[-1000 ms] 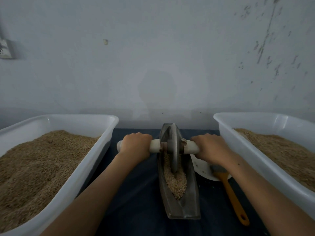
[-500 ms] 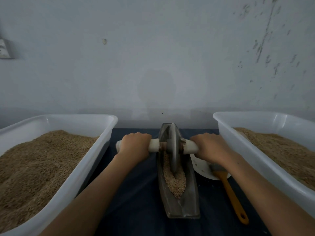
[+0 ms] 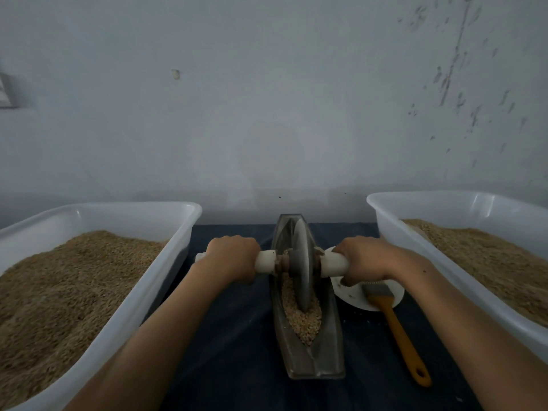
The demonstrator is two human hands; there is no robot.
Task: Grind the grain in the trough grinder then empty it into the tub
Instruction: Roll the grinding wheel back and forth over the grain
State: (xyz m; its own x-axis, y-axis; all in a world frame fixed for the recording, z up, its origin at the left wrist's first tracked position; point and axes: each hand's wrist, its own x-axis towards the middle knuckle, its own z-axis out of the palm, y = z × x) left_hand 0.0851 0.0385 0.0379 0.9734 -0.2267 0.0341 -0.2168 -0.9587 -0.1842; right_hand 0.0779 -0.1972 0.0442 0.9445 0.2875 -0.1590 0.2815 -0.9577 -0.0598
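I gripped the white axle handles, left hand (image 3: 232, 258) and right hand (image 3: 363, 259) curled fully round them either side, keeping the grinding wheel (image 3: 302, 268) upright in the trough (image 3: 311, 360) over the grain (image 3: 302, 318).

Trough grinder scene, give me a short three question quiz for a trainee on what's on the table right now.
1. True or false: both hands grip the white handle of the grinding wheel.
2. The brush lies on which side of the trough grinder? A left, B right.
3. Fill in: the bristles of the brush rest on a white ____.

Key: 1 true, left hand and right hand each hold one end. 2 B. 3 plate.
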